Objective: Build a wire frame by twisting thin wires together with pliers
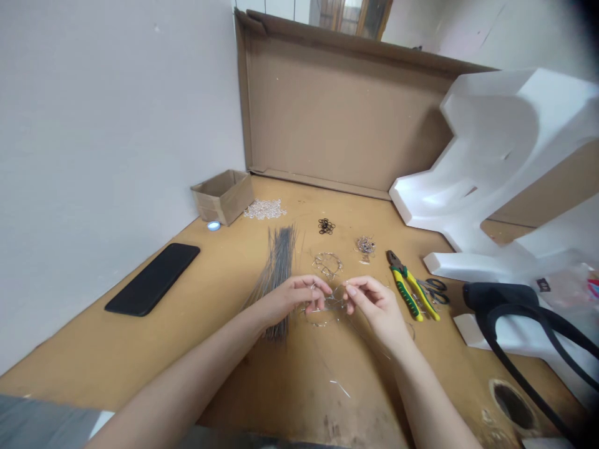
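On a yellow-brown tabletop (154, 337), near the middle: one thin wire piece (333, 302), looped and partly hidden, lying between two bare hands. Right hand (372, 299): thumb and forefinger pressed together at their tips, pinching the wire piece. Left hand (299, 292): fingers curled toward the same piece; whether their tips close on it cannot be told. Below the left wrist, one sheaf of straight grey wires (282, 252), its ends fanned. Just beyond the hands, one wire ring (328, 264) with short projecting ends. Farther back, a small heap of black rings (326, 226); to its right, a tangled metal cluster (365, 244). Right of the hands, pliers (406, 284) with yellow-and-green handles, dark-handled scissors (436, 290) just beside. Left rear, an open cardboard box (224, 202), clear small pieces (265, 209) spread next to it, a blue-and-white disc (213, 226) at its foot. Far left, one black flat slab (153, 279). Right side, white moulded foam (496, 125), standing before a large cardboard tray (337, 112).
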The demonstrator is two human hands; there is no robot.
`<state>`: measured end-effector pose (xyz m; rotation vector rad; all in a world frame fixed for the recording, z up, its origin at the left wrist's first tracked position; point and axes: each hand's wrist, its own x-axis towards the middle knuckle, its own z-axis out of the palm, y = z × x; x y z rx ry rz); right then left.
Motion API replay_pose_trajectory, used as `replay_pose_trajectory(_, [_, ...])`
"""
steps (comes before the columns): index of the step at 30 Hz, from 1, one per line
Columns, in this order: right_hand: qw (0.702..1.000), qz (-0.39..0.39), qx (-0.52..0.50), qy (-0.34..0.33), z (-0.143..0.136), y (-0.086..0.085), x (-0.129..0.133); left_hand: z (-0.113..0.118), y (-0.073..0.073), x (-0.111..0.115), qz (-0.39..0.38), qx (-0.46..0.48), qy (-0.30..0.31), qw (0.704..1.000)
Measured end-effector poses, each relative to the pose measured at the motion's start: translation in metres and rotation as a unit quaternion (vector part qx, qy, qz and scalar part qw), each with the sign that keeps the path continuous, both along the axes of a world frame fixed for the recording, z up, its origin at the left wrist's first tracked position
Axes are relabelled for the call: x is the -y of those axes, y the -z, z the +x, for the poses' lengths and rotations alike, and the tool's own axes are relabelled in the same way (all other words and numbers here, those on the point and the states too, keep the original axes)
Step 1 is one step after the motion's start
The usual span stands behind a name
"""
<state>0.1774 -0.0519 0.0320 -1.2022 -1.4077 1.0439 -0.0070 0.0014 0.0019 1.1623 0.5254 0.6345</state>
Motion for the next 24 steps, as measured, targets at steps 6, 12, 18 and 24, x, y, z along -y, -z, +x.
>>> replay_pose_trajectory(6, [1.0,-0.011,-0.007,-0.007,0.0001,-0.0003,0.0,0.0019,0.0052,-0.001,0.024,-0.019,-0.01,0.999])
replay_pose_trajectory(12, [1.0,-0.011,-0.004,-0.003,0.0006,-0.0003,0.0,0.0024,0.0059,0.0007,0.036,-0.022,-0.016,0.999])
replay_pose_trajectory(18, [1.0,-0.013,-0.009,-0.006,0.0004,0.0,-0.0001,0.0025,0.0063,0.0019,0.042,-0.033,-0.018,0.998])
replay_pose_trajectory(24, [1.0,-0.015,0.01,-0.015,-0.0002,-0.0008,0.0008,0.0022,0.007,0.001,0.047,-0.043,-0.007,0.998])
